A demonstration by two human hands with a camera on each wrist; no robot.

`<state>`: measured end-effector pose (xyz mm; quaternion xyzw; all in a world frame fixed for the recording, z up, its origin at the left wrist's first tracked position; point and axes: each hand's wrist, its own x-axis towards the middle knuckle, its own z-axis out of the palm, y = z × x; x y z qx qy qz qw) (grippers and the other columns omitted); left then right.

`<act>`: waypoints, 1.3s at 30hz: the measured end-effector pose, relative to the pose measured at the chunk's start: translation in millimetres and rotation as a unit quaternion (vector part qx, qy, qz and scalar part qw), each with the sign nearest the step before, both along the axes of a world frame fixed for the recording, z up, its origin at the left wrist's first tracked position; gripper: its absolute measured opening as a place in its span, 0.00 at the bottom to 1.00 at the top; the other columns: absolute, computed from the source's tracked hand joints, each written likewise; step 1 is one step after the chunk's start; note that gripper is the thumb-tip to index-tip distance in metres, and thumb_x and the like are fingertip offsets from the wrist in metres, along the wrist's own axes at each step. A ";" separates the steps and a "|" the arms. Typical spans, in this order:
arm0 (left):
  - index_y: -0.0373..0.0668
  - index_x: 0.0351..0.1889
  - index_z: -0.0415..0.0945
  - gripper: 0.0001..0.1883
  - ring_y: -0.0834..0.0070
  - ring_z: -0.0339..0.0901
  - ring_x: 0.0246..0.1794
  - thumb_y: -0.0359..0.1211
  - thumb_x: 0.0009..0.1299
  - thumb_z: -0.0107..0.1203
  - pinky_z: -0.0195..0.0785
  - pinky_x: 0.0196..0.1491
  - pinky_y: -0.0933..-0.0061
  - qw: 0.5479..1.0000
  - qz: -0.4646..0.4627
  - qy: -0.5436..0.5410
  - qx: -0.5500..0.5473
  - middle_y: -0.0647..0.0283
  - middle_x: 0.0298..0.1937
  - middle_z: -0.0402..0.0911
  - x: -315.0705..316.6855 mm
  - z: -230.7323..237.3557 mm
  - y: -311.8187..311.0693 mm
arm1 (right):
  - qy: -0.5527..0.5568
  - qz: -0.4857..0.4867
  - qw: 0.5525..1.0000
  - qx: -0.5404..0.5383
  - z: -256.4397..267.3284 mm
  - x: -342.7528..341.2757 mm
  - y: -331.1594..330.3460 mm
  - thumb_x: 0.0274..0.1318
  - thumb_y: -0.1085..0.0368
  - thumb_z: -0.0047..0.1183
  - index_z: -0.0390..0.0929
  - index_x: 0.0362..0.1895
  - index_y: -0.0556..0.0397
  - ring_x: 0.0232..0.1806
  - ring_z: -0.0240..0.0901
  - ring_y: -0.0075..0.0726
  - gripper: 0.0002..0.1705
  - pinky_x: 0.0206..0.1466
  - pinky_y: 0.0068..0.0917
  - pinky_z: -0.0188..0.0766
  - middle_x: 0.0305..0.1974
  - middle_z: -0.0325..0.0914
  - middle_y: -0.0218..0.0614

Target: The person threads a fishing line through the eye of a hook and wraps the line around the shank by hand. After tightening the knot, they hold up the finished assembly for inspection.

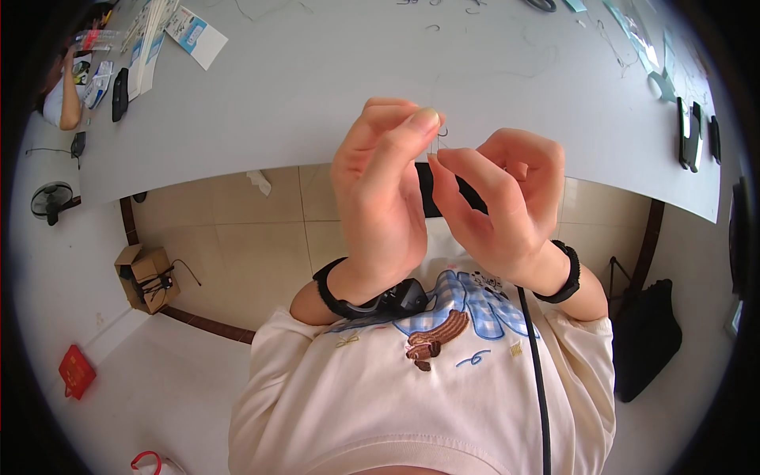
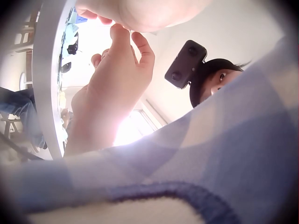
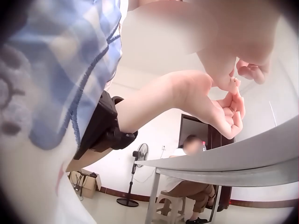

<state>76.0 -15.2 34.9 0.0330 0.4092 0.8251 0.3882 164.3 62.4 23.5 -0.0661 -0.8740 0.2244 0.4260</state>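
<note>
In the head view a small dark hook (image 1: pixel 444 132) shows just beside the pinched thumb and fingertip of my left hand (image 1: pixel 380 186), with fine line running below it. My right hand (image 1: pixel 507 198) is lower and to the right, thumb and forefinger pinched on that thin line. The two sets of fingertips are close together above the table's near edge. From the left wrist, my right hand (image 2: pixel 119 67) appears below my left hand (image 2: pixel 154 11). In the right wrist view my left hand (image 3: pixel 205 100) meets my right hand (image 3: pixel 238 42) at the fingertips; the hook cannot be made out there.
The grey table (image 1: pixel 285 103) carries cards (image 1: pixel 196 37), a black case (image 1: pixel 119 94), phones (image 1: pixel 690 136) and several small hooks (image 1: pixel 432 28) at the far side. Another person (image 1: pixel 65 99) sits at the left. On the floor are a cardboard box (image 1: pixel 148 277) and a fan (image 3: pixel 140 156).
</note>
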 end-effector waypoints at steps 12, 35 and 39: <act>0.38 0.26 0.74 0.02 0.81 0.65 0.35 0.26 0.59 0.51 0.55 0.41 0.80 1.000 0.007 0.017 0.023 0.68 0.31 0.69 1.6 -0.5 -0.6 | -0.036 -0.009 0.971 -0.238 10.8 1.3 -4.6 0.39 0.76 0.56 0.72 0.30 0.56 0.25 0.66 0.24 0.10 0.21 0.18 0.62 0.29 0.67 0.34; 0.35 0.30 0.75 0.04 0.83 0.70 0.30 0.27 0.61 0.53 0.62 0.36 0.83 0.986 -0.069 0.150 -0.022 0.66 0.27 0.76 -3.9 -3.3 -8.0 | -0.147 0.006 0.971 -0.190 32.2 7.1 34.6 0.48 0.76 0.50 0.70 0.45 0.57 0.31 0.63 0.23 0.16 0.33 0.17 0.60 0.37 0.72 0.33; 0.35 0.28 0.75 0.03 0.84 0.69 0.29 0.26 0.60 0.53 0.61 0.36 0.84 0.981 -0.110 0.156 -0.031 0.66 0.26 0.75 -9.0 0.3 -12.3 | -0.171 0.077 0.979 -0.080 31.3 1.3 47.7 0.41 0.78 0.55 0.75 0.37 0.55 0.33 0.67 0.32 0.15 0.34 0.22 0.64 0.37 0.75 0.36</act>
